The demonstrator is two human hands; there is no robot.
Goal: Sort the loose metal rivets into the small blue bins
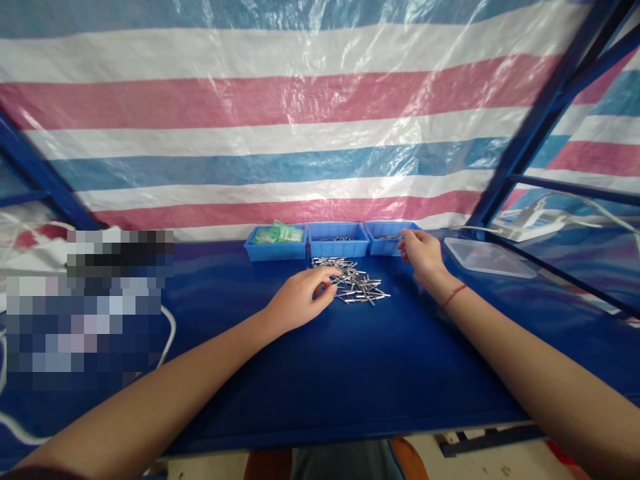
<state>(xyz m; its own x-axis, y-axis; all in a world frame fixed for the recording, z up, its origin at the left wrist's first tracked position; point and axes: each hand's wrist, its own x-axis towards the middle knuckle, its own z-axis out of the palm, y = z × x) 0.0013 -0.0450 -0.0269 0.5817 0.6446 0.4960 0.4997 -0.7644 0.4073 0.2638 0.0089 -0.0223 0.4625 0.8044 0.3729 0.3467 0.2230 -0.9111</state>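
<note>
The rivets (356, 283), a loose heap of small silvery metal pins, lay just above the centre of the frame on the blue desk (350, 373), directly in front of a row of three blue trays. The left hand (300, 300) rested on the desk at the left edge of the heap, its fingers (327, 275) curled loosely over the nearest pins and touching them; whether any pin was actually pinched between them could not be told. The right hand (423, 253) was up and to the right of the heap, at the front lip of the right tray (383, 241), its fingers (406, 241) drawn together as if pinching something small, though nothing held could be made out. The middle tray (338, 241) showed a few metal pieces on its floor, and the left tray (273, 248) held pale green packets. A clear plastic lid (487, 258) lay further right on the desk, well apart from the heap, and a red thread (454, 295) circled the right wrist. Judging from this, the picking would go best if the left fingers teased single pins off the heap's edge rather than grabbing into the tangle, and if the right hand let go low inside the tray so that nothing bounced over its lip.
</note>
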